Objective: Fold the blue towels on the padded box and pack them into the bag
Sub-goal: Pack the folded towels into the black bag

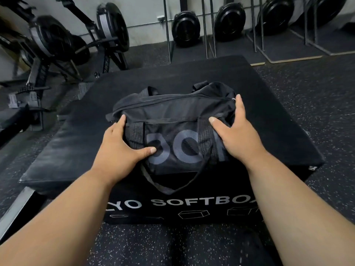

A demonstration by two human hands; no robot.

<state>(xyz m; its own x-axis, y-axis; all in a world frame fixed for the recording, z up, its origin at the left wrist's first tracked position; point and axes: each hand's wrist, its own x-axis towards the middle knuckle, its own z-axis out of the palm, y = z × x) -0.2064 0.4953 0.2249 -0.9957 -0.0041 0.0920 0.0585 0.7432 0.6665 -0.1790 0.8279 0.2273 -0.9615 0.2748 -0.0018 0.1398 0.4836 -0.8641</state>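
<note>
head view: zipped bag [172, 120] sits between left hand [123, 144] and right hand [234, 131].

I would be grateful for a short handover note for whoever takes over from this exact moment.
Left hand: flat on the left end of the black bag, thumb across its front, fingers fairly straight.
Right hand: spread over the bag's right end, fingertips close to the zip pull.
The bag sits on the padded box; its top zip looks closed.
No blue towels are in view, so they are either inside the bag or out of frame; check.
If they are packed, nothing appears left but to release the bag.
</note>
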